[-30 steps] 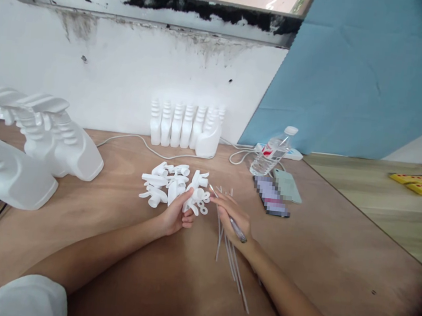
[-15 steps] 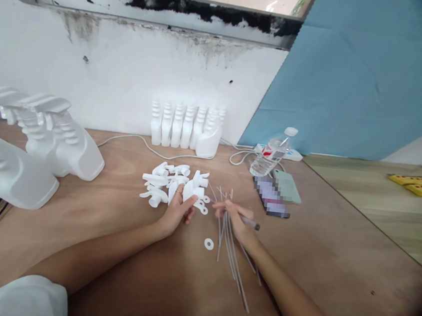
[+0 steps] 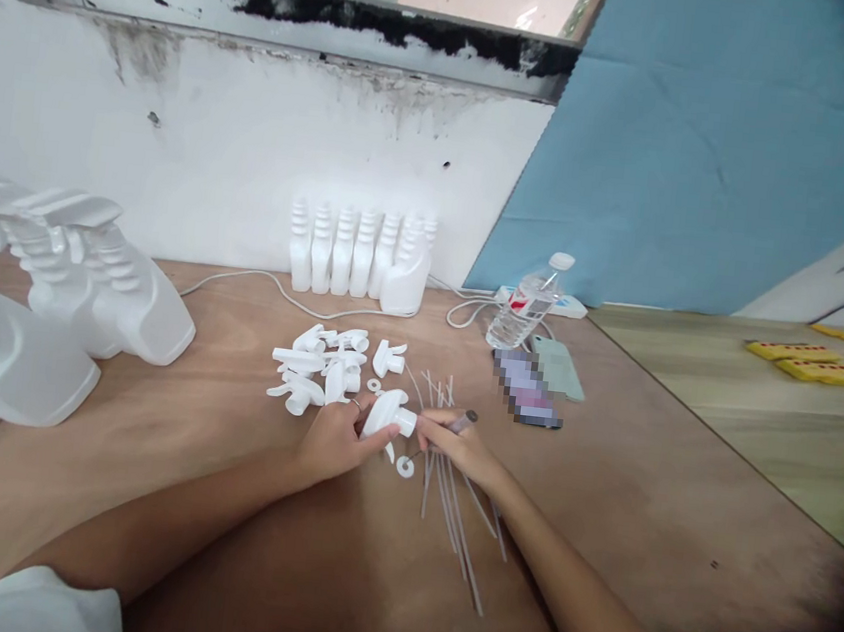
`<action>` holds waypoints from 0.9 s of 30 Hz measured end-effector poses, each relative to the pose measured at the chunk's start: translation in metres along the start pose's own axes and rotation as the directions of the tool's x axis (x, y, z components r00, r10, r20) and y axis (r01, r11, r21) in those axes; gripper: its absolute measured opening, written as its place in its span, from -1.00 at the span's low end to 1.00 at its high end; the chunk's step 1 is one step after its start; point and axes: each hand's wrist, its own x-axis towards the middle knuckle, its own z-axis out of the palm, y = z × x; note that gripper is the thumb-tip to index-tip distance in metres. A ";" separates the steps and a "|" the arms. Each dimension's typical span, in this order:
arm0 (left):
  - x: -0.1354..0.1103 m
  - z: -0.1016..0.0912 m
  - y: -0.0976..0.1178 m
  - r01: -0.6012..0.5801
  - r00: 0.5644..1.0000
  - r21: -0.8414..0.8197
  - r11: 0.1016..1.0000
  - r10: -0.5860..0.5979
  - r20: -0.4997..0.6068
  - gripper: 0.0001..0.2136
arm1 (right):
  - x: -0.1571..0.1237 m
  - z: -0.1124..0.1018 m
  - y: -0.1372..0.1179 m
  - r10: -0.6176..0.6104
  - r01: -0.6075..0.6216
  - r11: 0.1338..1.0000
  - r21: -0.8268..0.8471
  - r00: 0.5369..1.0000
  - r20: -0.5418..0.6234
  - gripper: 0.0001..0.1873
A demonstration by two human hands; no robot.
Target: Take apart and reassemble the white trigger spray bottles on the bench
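Note:
My left hand [image 3: 338, 440] is closed around a white trigger sprayer head [image 3: 386, 413], its round neck turned to the right. My right hand [image 3: 460, 445] grips a slim pen-like tool [image 3: 464, 422] with a dark end; its fingertips are beside the sprayer neck, and I cannot tell if they touch it. Just below both hands lies a flat white ring washer [image 3: 404, 467]. Another small washer [image 3: 373, 385] is beside the pile of white trigger sprayer heads [image 3: 300, 392]. Thin pale tubes [image 3: 454, 531] are spread on the table under my right hand. One sprayer head [image 3: 388, 358] lies apart.
White bottles [image 3: 342, 262] stand in a row at the wall; larger white bottles [image 3: 143, 312] are on the left. A water bottle [image 3: 524, 307], a phone [image 3: 527, 387] and a pale green flat object [image 3: 561, 369] lie back right. A white cable [image 3: 282, 281] crosses the table [image 3: 636, 499].
My left hand has brought the sprayer head nearer and turned it, away from the pile. My right hand has moved left to its neck, with the tool tilted upward. The view has shifted slightly right.

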 end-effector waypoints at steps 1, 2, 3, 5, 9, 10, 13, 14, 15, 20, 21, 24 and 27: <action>0.000 0.000 0.000 0.003 1.000 0.045 0.999 -0.003 0.003 -0.54 | 0.001 0.000 0.001 -0.022 0.019 0.999 -0.049 0.997 -0.079 -0.52; 0.000 -0.001 -0.001 0.002 1.000 0.084 0.996 -0.002 0.005 -0.53 | 0.002 0.000 0.001 -0.047 0.032 0.995 -0.098 0.987 -0.152 -0.53; 0.000 -0.001 -0.001 -0.004 1.000 0.118 0.993 0.003 0.007 -0.53 | 0.003 -0.001 0.001 -0.068 0.038 0.989 -0.140 0.973 -0.220 -0.54; -0.001 -0.002 -0.001 -0.025 1.000 0.180 0.983 0.023 0.012 -0.53 | 0.004 -0.001 0.000 -0.095 0.032 0.982 -0.188 0.937 -0.336 -0.58; -0.002 -0.004 -0.002 -0.120 0.993 0.359 0.926 0.115 0.035 -0.52 | 0.003 -0.001 -0.003 -0.103 0.018 0.984 -0.178 0.868 -0.485 -0.62; -0.002 -0.005 -0.002 -0.154 0.988 0.420 0.894 0.149 0.045 -0.50 | 0.003 -0.001 -0.003 -0.102 0.016 0.984 -0.175 0.863 -0.496 -0.61; 0.000 -0.007 -0.002 -0.237 0.968 0.587 0.774 0.241 0.073 -0.45 | 0.002 0.000 -0.005 -0.101 0.010 0.984 -0.180 0.860 -0.500 -0.61; 0.000 -0.007 -0.003 -0.248 0.963 0.628 0.738 0.260 0.076 -0.44 | 0.002 0.001 -0.005 -0.100 0.010 0.984 -0.180 0.862 -0.498 -0.61; 0.001 -0.008 -0.003 -0.255 0.958 0.658 0.709 0.278 0.071 -0.45 | 0.002 0.001 -0.005 -0.100 0.011 0.984 -0.179 0.863 -0.495 -0.61; 0.005 -0.013 -0.005 -0.337 0.881 0.705 0.624 0.473 0.003 -0.59 | 0.004 0.002 -0.004 -0.113 0.017 0.979 -0.204 0.875 -0.470 -0.61; 0.007 -0.017 -0.002 -0.360 0.851 0.708 0.608 0.525 -0.019 -0.62 | 0.004 0.002 -0.003 -0.118 0.017 0.977 -0.214 0.875 -0.469 -0.60; 0.015 -0.045 0.014 -0.375 0.743 0.728 0.574 0.655 -0.134 -0.72 | 0.004 0.002 -0.002 -0.131 0.018 0.972 -0.235 0.870 -0.476 -0.60; 0.018 -0.100 0.038 -0.263 0.651 0.751 0.606 0.686 -0.325 -0.75 | 0.002 0.002 -0.004 -0.138 0.015 0.968 -0.249 0.864 -0.484 -0.60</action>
